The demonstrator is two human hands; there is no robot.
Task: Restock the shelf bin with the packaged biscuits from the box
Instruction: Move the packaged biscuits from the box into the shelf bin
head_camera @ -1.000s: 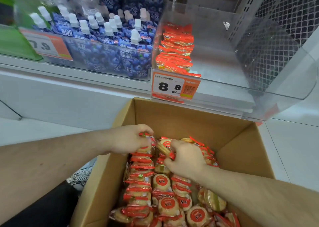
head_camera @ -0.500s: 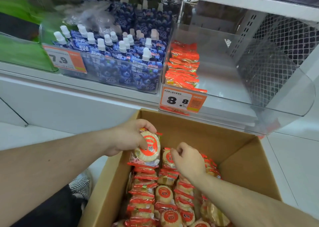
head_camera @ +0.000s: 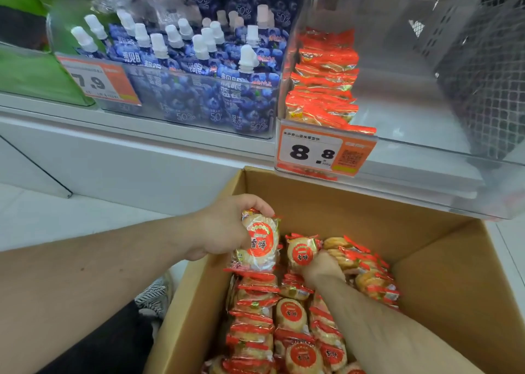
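Cardboard box [head_camera: 443, 288] sits open at btm centre, packed w/ rows of red-and-clear biscuit packs [head_camera: 255, 317] standing on edge. Above it, clear plastic shelf bin [head_camera: 426, 157] holds a short stack of the same packs [head_camera: 324, 84] at its left end; rest of bin floor bare. Orange 8.8 price tag [head_camera: 318, 153] hangs on bin front. Next bin left is full of blue spouted pouches [head_camera: 199, 69] w/ white caps, 7.9 tag [head_camera: 99, 82] on front. Left hand [head_camera: 224, 228] is at box's left edge, fingers curled round one biscuit pack [head_camera: 260, 240], lifted just above the rows. Right hand [head_camera: 322, 264] is inside box, fingers wrapped round another pack [head_camera: 301, 253], label facing up.
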